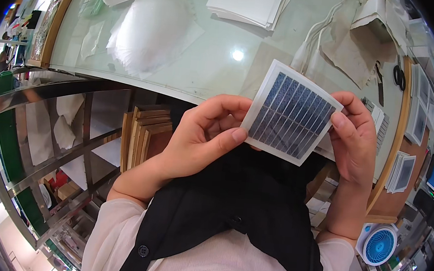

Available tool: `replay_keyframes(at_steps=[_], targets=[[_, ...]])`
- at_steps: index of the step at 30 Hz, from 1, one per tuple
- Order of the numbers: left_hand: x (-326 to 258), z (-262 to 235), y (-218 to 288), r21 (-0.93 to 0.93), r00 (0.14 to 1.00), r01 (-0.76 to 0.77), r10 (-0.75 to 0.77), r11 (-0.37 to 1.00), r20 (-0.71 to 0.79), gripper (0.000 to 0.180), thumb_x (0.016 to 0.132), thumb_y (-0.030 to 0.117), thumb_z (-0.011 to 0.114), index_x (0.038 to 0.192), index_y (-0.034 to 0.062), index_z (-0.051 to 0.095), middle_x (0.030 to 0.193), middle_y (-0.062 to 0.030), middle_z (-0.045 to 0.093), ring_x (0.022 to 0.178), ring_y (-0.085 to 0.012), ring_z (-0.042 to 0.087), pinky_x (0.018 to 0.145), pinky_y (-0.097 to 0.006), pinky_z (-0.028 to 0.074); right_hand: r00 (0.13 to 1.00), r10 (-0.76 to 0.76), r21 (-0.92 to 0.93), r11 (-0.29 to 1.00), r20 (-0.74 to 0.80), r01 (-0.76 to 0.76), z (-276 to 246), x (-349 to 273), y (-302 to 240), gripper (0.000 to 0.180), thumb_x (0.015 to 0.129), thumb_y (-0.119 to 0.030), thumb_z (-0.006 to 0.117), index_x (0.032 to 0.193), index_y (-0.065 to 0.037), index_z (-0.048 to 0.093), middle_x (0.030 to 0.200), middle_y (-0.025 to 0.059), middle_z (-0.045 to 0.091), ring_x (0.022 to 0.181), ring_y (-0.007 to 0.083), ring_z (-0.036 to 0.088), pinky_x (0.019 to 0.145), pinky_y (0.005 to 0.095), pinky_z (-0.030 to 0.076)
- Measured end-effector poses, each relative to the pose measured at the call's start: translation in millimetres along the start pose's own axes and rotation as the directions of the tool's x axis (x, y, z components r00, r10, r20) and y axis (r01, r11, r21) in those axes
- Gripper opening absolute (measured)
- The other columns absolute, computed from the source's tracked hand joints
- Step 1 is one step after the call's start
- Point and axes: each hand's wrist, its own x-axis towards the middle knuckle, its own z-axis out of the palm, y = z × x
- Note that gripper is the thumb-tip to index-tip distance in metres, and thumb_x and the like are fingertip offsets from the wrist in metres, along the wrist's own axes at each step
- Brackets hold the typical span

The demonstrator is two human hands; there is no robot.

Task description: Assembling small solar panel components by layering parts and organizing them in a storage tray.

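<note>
Between my two hands, a small solar panel [293, 116] with dark blue cells, thin silvery lines and a white border is held up, slightly tilted, over the near edge of the table. The thumb and fingers of my left hand [210, 127] pinch its left edge. My right hand [353, 130] grips the upper right edge between thumb and fingers. Just beyond the panel, white cables [312, 40] run away across the pale tabletop [209, 56].
A heap of thin clear sheets [151, 32] and a stack of white cards [248, 2] lie on the table. Scissors [399, 77] rest by the wooden right edge, near brown paper [347, 54]. More panels [401, 173] sit farther right. A metal rack [46, 114] stands left, a blue fan [378, 245] lower right.
</note>
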Motion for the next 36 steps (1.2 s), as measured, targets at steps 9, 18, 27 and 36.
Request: replay_keyframes(at_steps=[9, 18, 27, 36], targets=[[-3, -1, -7, 0.06, 0.998, -0.012, 0.015, 0.998, -0.055, 0.032, 0.095, 0.001, 0.056, 0.127, -0.0036, 0.05, 0.112, -0.0081, 0.063, 0.102, -0.0122, 0.062, 0.089, -0.025, 0.051, 0.999, -0.032, -0.07, 0.997, 0.001, 0.032, -5, -2, 6, 0.027, 0.094, -0.017, 0.062, 0.112, 0.003, 0.058, 0.099, 0.0055, 0.066, 0.09, 0.0108, 0.061, 0.085, 0.0258, 0.046], [-2, -4, -12, 0.061, 0.997, -0.013, 0.017, 0.998, -0.073, 0.033, 0.094, 0.001, 0.059, 0.126, -0.0022, 0.051, 0.108, -0.0062, 0.063, 0.099, -0.01, 0.061, 0.087, -0.024, 0.05, 0.999, -0.049, -0.091, 0.995, -0.015, 0.048, -4, 0, 8, 0.025, 0.094, -0.017, 0.063, 0.11, 0.002, 0.059, 0.099, 0.005, 0.066, 0.089, 0.0101, 0.06, 0.086, 0.0256, 0.046], [3, -7, -16, 0.151, 0.997, 0.011, 0.001, 0.988, -0.081, 0.032, 0.092, -0.001, 0.061, 0.123, -0.0001, 0.052, 0.1, -0.0025, 0.06, 0.092, -0.0064, 0.057, 0.083, -0.023, 0.048, 0.997, -0.025, -0.105, 0.994, -0.068, 0.018, 1, 0, 13, 0.023, 0.093, -0.013, 0.061, 0.111, 0.001, 0.06, 0.093, 0.0023, 0.064, 0.08, 0.0076, 0.056, 0.074, 0.0227, 0.044], [8, -4, -17, 0.108, 0.984, 0.124, -0.109, 0.986, -0.138, 0.048, 0.089, -0.001, 0.064, 0.131, 0.0047, 0.04, 0.092, 0.0005, 0.05, 0.083, -0.0038, 0.051, 0.075, -0.018, 0.043, 0.97, -0.131, -0.299, 0.952, -0.204, 0.065, 4, 1, 34, 0.034, 0.091, -0.009, 0.063, 0.123, 0.0, 0.054, 0.098, -0.0019, 0.054, 0.085, 0.0044, 0.049, 0.075, 0.0188, 0.039]])
